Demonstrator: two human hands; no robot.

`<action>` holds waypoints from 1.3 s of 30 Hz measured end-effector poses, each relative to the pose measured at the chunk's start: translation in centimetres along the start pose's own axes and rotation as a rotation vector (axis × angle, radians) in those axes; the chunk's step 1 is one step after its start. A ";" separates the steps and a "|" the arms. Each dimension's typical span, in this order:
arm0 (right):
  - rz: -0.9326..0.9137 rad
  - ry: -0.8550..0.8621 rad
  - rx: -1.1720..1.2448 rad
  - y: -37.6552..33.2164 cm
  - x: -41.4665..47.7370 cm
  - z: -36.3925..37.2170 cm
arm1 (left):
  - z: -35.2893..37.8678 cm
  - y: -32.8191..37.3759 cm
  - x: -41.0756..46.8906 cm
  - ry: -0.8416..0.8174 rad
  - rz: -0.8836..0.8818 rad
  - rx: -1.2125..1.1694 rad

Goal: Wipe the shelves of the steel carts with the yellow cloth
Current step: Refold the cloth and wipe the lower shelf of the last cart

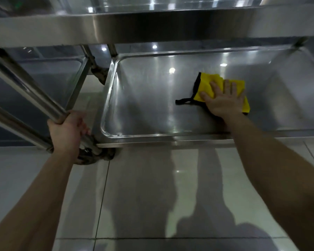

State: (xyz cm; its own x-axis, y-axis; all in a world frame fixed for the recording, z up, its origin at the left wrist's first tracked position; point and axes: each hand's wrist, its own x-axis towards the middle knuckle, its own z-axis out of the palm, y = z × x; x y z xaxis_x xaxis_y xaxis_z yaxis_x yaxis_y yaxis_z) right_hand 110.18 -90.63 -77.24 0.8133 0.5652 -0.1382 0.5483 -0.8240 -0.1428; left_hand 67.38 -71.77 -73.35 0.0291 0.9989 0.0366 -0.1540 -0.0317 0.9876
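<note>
The yellow cloth (206, 84), edged in black with a black loop trailing to the left, lies on the bottom shelf (143, 109) of a steel cart. My right hand (223, 99) presses flat on the cloth, fingers spread, near the shelf's middle right. My left hand (67, 129) is wrapped around the cart's steel corner post (27, 87) at the lower left, just above a caster.
An upper steel shelf (152, 26) overhangs the bottom shelf close above. A second cart's low shelf (49, 77) stands to the left, with a narrow gap between. A caster wheel (96, 156) sits at the near left corner. Glossy tiled floor (152, 196) lies in front.
</note>
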 end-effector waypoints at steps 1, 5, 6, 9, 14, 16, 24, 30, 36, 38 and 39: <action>0.053 0.004 -0.003 -0.8 -1.0 0.4 | 0.0 0.0 0.0 0.004 -0.001 -0.003; 0.028 -0.011 -0.023 -10.1 -6.1 2.5 | 0.1 0.2 -0.1 -0.017 0.001 0.007; -0.067 -0.015 -0.021 -13.4 -7.7 3.3 | 0.1 0.3 -0.1 -0.030 -0.003 0.001; -0.406 -0.017 -0.013 -22.6 -13.3 5.9 | 0.2 0.6 -0.2 -0.068 -0.011 0.007; -0.695 -0.068 -0.024 -25.3 -15.8 6.9 | -0.1 0.7 0.1 -0.085 -0.032 0.063; -0.779 -0.109 -0.049 -23.0 -14.4 6.0 | -0.2 0.8 0.0 -0.074 -0.053 0.083; -0.907 -0.098 -0.090 -8.6 -9.9 2.4 | -0.4 1.2 -0.3 -0.045 -0.031 0.201; -0.826 0.021 -0.031 -7.2 -10.4 2.9 | -0.2 0.3 -3.7 0.357 -0.078 0.380; -0.813 0.019 0.012 -7.4 -10.7 2.7 | 4.8 -3.1 -13.2 -0.157 0.326 0.761; -0.800 0.007 0.010 -7.4 -10.9 2.7 | 8.4 -3.0 -12.0 -0.382 0.403 0.870; -0.792 -0.003 0.010 -7.1 -10.8 2.6 | 10.3 -2.6 -11.2 -0.456 0.373 0.904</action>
State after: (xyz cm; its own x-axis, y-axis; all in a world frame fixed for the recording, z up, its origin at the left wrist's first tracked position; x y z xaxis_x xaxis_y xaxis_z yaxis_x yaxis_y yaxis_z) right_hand 96.97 -90.76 -77.31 0.1812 0.9834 0.0056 0.9619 -0.1760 -0.2091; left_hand 77.66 -83.23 -74.79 0.5254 0.8199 0.2275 0.5516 -0.5318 0.6426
